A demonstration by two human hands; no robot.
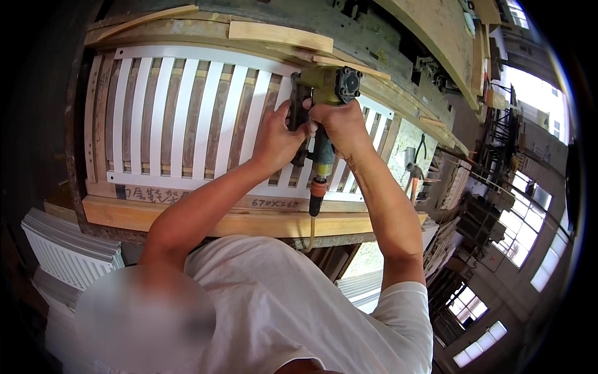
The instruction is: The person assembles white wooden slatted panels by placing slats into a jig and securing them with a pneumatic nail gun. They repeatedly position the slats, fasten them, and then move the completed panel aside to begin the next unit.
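The right hand [341,124] is gripping the handle [322,149] of a pneumatic nailer [322,81] over the right part of the white slatted panel [207,115], while the left hand [278,138] is curling its thumb and fingers by the dark magazine [298,87], its hold unclear; holding the tool square, fingertips clear of its nose, would probably be serving best. Smooth, flat slats are lying parallel above a grainy timber frame [249,222], and a thin yellowish hose [312,232] is trailing below.
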